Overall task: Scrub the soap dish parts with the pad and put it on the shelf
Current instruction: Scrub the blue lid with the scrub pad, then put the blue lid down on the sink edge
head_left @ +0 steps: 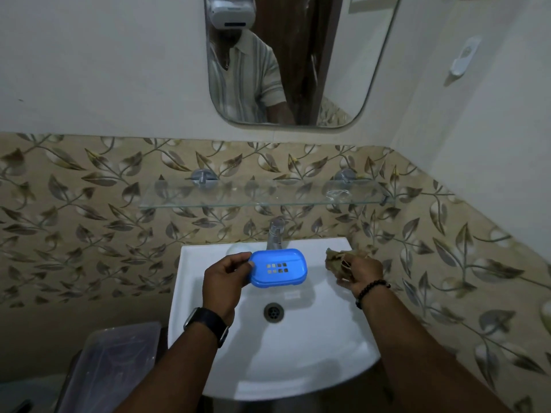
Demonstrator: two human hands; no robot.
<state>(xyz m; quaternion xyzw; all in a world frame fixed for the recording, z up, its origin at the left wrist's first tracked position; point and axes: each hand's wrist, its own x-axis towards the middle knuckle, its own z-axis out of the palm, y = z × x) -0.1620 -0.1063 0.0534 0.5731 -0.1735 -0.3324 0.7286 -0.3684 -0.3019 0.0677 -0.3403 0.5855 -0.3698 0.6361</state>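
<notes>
A blue plastic soap dish (278, 268) with a grid of small drain holes is held above the white sink (268, 353), just in front of the tap. My left hand (225, 277) grips its left end with thumb and fingers. My right hand (359, 272) rests at the sink's right rear corner, its fingers closed on a brownish, crumpled scrub pad (338, 259). The glass shelf (262, 193) hangs on the wall above the tap and carries nothing that I can see.
A chrome tap (275, 232) stands at the sink's back edge and the drain (273, 312) lies in the basin's middle. A mirror (286, 61) hangs above the shelf. A clear plastic bin (110, 365) sits low at the left. A white wall holder (463, 59) is at the right.
</notes>
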